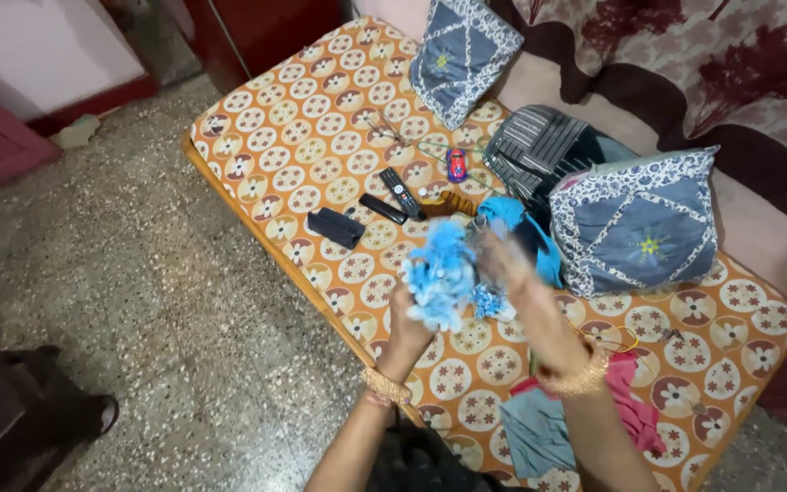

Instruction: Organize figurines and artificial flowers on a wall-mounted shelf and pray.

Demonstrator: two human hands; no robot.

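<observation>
My left hand (409, 323) grips a bunch of light blue and white artificial flowers (442, 273) from below, over the near edge of a bed. My right hand (516, 273) is raised just right of the bunch, motion-blurred, fingers touching its side; whether it grips anything I cannot tell. Both wrists wear gold bangles. Behind the hands lies a bright blue cloth (514, 217).
The bed has an orange flower-print sheet (302, 100). On it lie two remotes (401, 191), a black case (336, 227), a small red toy car (456, 165), two blue patterned pillows (639, 223), a striped cloth (544, 146), and pink and grey cloths (539, 428). Speckled floor is at left.
</observation>
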